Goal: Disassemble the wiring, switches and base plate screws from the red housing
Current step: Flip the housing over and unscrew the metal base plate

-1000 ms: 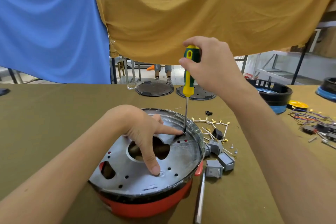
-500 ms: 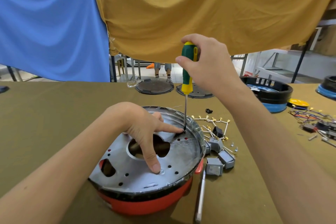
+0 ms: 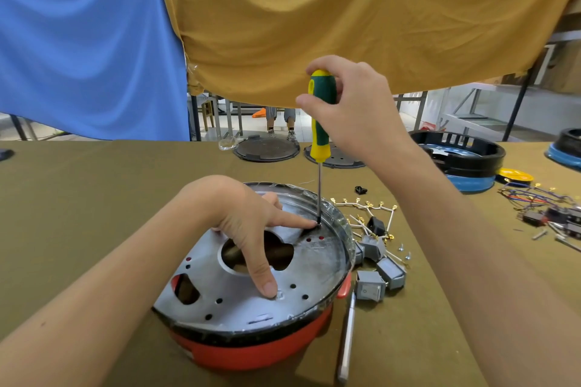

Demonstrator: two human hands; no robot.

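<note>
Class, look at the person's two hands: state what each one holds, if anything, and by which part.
The right hand grips the screwdriver by its green-and-yellow handle. The left hand holds nothing; its fingers press the base plate.

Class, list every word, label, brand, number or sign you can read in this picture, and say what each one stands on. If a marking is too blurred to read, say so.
No text can be read.
Grey switches: a small mark on the rocker face, too small to read.
Screwdriver handle: no visible print.
Metal base plate and red housing: no lettering shows.
Yellow disc at far right: dark marks, too blurred to read.
</note>
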